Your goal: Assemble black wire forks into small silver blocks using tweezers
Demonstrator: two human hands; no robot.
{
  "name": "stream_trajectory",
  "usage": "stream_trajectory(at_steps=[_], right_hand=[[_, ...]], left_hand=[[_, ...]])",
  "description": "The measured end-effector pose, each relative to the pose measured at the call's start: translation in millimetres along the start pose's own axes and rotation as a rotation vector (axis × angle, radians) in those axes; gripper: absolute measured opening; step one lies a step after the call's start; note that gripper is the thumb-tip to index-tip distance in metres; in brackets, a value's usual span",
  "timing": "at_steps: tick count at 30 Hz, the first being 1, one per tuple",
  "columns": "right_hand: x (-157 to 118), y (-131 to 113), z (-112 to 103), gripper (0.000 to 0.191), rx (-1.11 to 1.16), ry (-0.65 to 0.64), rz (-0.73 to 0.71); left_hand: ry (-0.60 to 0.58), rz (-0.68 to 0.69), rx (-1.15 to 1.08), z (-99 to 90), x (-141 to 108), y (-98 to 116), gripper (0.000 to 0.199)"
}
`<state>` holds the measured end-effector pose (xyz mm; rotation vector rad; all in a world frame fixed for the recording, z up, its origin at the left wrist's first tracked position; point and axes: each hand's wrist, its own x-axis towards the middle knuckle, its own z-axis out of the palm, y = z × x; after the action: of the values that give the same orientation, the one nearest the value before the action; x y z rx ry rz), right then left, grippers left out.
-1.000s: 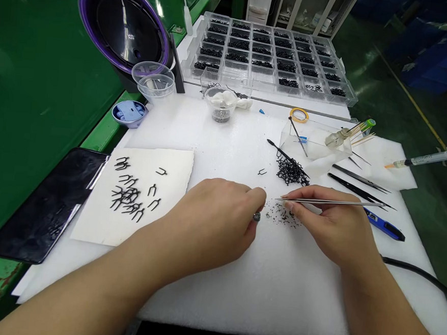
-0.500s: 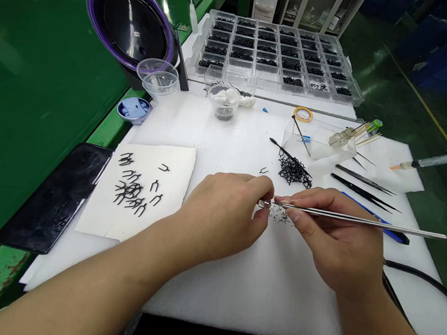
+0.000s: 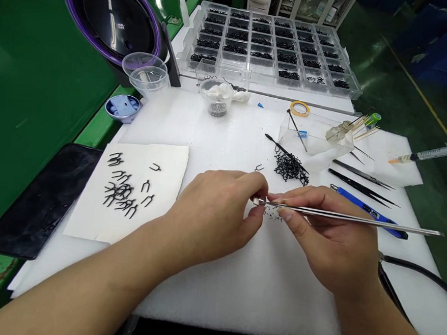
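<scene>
My left hand (image 3: 220, 213) is closed, with a small shiny metal piece (image 3: 259, 201) pinched between thumb and fingers. Metal tweezers (image 3: 380, 222) lie in the grip of my right hand (image 3: 329, 236), and their tips reach the metal piece; whether something sits between the tips is too small to tell. Tiny dark bits (image 3: 272, 215) are scattered below the tips. Just beyond my hands is a heap of black bent clips (image 3: 290, 168), with one loose fork-shaped clip (image 3: 259, 167) beside it. More fork-shaped clips (image 3: 122, 191) lie on a white card (image 3: 162, 224) to the left.
A clear compartment box (image 3: 261, 65) of black parts stands at the back. Around the right side lie black tweezers (image 3: 360, 186), a blue knife (image 3: 369, 211), pliers (image 3: 415, 265) and a syringe (image 3: 431, 153). A dark tablet (image 3: 33, 200) is at the left edge.
The whole view has shifted slightly. The tweezers' tips have come closer against the metal piece, and more of the blue knife shows behind my right hand. Both grips stay the same.
</scene>
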<state>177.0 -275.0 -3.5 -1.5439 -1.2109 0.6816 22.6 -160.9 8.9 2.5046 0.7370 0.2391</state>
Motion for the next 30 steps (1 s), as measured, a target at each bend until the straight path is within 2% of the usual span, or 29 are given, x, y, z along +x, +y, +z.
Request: stream_trajectory(at_steps=[14,22,26,30], right_hand=[[1.1,0.3,-0.1,0.014,-0.011,-0.021,0.014],[-1.0,8.8,3.4,0.020,-0.164,0.008,-0.161],[0.0,8.6,2.8,0.018,-0.129,-0.001,-0.132],[2.4,8.7,3.8,0.013,-0.023,0.021,-0.044]], left_hand=[[0.003,0.006,-0.010,-0.5,-0.1,-1.3,0.014],[-0.086,-0.204,-0.280,-1.5,4.5,0.6,0.014],[-0.112,-0.248,-0.346,-2.1,5.8,1.1,0.017],[-0.130,-0.275,-0.390,-3.0,6.6,1.0,0.018]])
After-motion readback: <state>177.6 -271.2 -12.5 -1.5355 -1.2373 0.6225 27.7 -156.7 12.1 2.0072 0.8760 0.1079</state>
